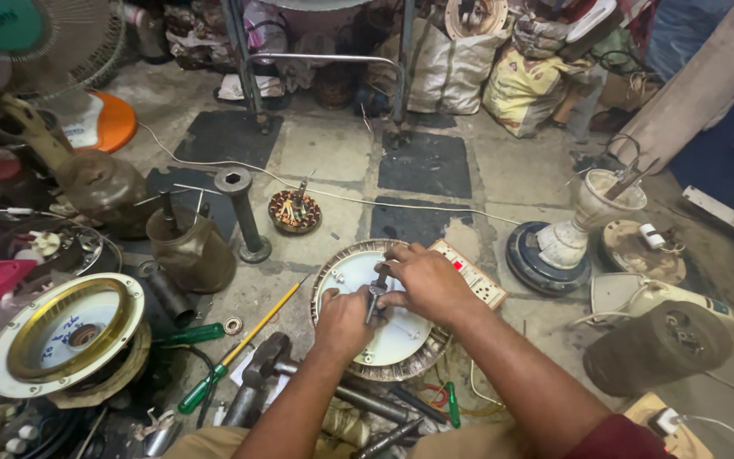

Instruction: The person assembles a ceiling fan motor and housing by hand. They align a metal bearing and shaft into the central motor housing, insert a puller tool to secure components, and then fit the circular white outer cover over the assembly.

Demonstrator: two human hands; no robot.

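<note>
I see both hands low centre, over a round white fan motor housing (pixel 401 336) lying flat on the floor. My left hand (pixel 343 323) is curled shut around the lower part of a dark shaft (pixel 376 293) standing up from the housing's middle; my right hand (pixel 422 279) closes fingers on the shaft's top. Crowded all around: switchboard (pixel 473 274) touching the housing's right rim, yellow-shafted screwdriver (pixel 235 353) and hammer (pixel 258 370) just left, green-handled screwdriver (pixel 190 334) further left, copper stator (pixel 295 211) behind, black spool (pixel 242 212) beside it. Gold-rimmed fan cover (pixel 65 336) far left, white pedestal base (pixel 575 229) right, dark cylinder (pixel 660 344) lower right. Another person's arm (pixel 698 85) top right, well apart.
</note>
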